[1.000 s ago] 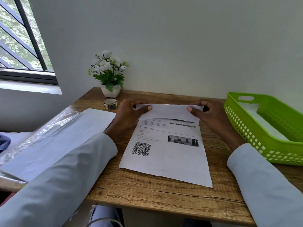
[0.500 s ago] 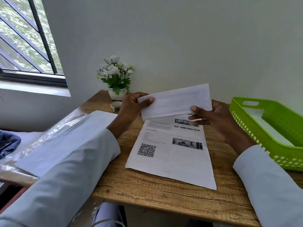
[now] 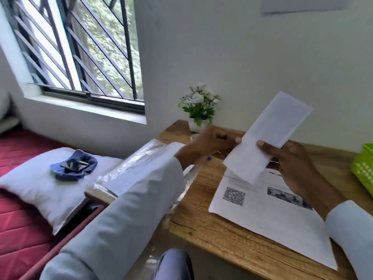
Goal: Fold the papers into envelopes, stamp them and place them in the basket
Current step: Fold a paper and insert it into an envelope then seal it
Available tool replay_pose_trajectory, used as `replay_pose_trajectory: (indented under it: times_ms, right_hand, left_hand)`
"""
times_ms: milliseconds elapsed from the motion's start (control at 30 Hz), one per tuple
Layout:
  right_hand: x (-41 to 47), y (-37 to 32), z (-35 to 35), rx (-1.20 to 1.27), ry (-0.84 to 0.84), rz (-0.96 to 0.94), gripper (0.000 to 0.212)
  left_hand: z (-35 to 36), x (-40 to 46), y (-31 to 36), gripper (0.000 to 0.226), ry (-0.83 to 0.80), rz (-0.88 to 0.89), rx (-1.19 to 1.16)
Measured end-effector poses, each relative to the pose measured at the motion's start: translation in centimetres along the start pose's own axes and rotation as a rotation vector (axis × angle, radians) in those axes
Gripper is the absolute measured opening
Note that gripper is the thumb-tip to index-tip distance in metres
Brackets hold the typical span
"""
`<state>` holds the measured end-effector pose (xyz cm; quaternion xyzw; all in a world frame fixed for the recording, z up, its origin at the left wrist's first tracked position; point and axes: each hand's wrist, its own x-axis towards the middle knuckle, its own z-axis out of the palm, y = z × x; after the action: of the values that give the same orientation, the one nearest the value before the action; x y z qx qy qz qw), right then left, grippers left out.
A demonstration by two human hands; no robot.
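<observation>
Where the right hand's fingers (image 3: 264, 144) curl, the thumb lies across the front of the folded paper (image 3: 268, 136) and the other fingers sit behind it, so the right hand (image 3: 292, 164) grips it at its lower right edge. Folded paper: a long white strip, several layers thick at the lower end, held in the air and tilted, top end up to the right against the wall, bottom corner hanging just over the printed sheet. Faint grey print shows through its face. Left hand (image 3: 212, 142) close beside the strip's left edge, fingers bent, thumb tip at or touching the edge; cannot tell whether it pinches the paper. Some motion blur on this hand.

Printed sheet (image 3: 268, 217) flat on the wooden worktop (image 3: 203, 227) under both hands: white, a QR code at left, a dark photo strip at right, lines of small text too blurred to read. Both sleeves pale. Left of the sheet, a stack of white paper in a clear plastic wrap (image 3: 139, 170) lies on the worktop's left end, partly under the left sleeve. Green basket (image 3: 363, 166) at the far right edge, only its corner in view. Small potted plant (image 3: 198, 110) with white flowers at the back of the worktop by the wall.

Beyond the worktop: a bed with red cover, white pillow (image 3: 42, 188) carrying a blue cloth and a dark phone; barred window above.
</observation>
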<state>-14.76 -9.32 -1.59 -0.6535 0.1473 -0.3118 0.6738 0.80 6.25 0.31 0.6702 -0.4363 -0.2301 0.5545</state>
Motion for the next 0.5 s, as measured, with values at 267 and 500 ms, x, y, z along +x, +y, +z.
replay_pose_trajectory:
  times_ms: [267, 500]
  right_hand:
    - [0.4, 2.5, 0.0, 0.050, 0.117, 0.036, 0.079]
    - [0.4, 2.8, -0.2, 0.015, 0.169, 0.098, 0.029]
  left_hand:
    - [-9.9, -1.9, -5.0, 0.080, 0.282, -0.333, 1.026]
    - [-9.5, -1.3, -6.6, 0.108, 0.219, -0.510, 1.022]
